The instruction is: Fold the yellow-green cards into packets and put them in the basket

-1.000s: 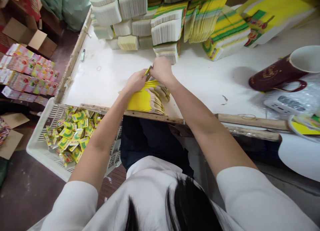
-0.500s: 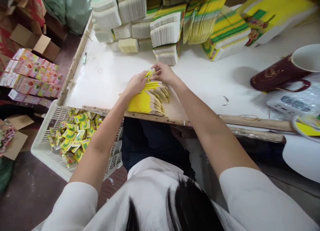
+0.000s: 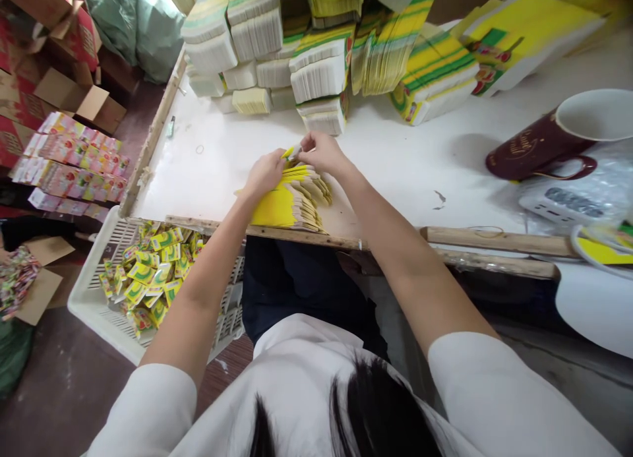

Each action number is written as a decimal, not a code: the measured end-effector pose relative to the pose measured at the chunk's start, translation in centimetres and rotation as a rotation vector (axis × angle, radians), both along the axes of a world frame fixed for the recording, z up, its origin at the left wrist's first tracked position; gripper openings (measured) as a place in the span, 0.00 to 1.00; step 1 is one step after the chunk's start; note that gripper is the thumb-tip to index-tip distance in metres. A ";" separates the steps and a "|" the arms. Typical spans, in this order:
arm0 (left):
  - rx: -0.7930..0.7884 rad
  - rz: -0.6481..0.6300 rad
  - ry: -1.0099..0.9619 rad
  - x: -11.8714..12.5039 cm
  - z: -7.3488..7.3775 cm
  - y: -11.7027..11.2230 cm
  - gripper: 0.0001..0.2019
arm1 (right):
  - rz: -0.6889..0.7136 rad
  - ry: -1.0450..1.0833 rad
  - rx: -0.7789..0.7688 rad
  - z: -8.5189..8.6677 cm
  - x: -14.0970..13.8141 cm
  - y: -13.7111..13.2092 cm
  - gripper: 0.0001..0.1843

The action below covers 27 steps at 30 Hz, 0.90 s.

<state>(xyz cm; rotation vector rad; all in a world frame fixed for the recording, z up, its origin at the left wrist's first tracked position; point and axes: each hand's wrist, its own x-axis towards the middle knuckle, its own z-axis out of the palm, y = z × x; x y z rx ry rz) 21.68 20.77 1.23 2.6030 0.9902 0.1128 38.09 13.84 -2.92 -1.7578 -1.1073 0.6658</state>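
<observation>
Between my hands is a small yellow-and-white folded card packet (image 3: 291, 154), partly hidden by fingers. My left hand (image 3: 266, 175) is closed on its left side. The fingers of my right hand (image 3: 322, 152) pinch its right end. Just below, a fanned pile of flat yellow cards (image 3: 277, 206) lies at the table's front edge, its pale ends pointing right. To the left and lower down, a white plastic basket (image 3: 93, 305) holds many small yellow-and-green packets (image 3: 158, 272).
Stacks of bundled cards (image 3: 319, 74) stand along the back of the white table (image 3: 390, 160). At right are a maroon mug (image 3: 537, 144) and a white device (image 3: 568, 203) under clear plastic. Cardboard boxes (image 3: 59, 94) and pink cartons (image 3: 69, 160) sit on the floor at left.
The packet between my hands has turned and shows less of its yellow side. My right fingers have closed in at its end. The whole view has shifted slightly.
</observation>
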 end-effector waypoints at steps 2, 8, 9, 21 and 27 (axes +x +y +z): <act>0.014 0.014 0.002 0.1 0.1 -0.2 0.14 | -0.003 -0.033 0.000 0.3 0.7 -0.5 0.11; -0.079 -0.103 -0.016 -0.8 1.1 -0.1 0.20 | 0.281 0.066 -0.065 0.5 2.4 -5.1 0.09; -0.126 -0.112 -0.012 -1.5 1.4 0.2 0.22 | 0.359 0.145 -0.069 0.4 2.4 -6.1 0.07; -0.947 0.419 -0.999 -9.6 -2.7 -1.1 0.36 | 0.284 0.466 0.110 -2.0 -5.6 -7.5 0.35; -0.909 0.425 -1.097 -8.1 -3.7 -2.3 0.34 | 0.163 0.547 0.110 -2.0 -7.3 -7.4 0.40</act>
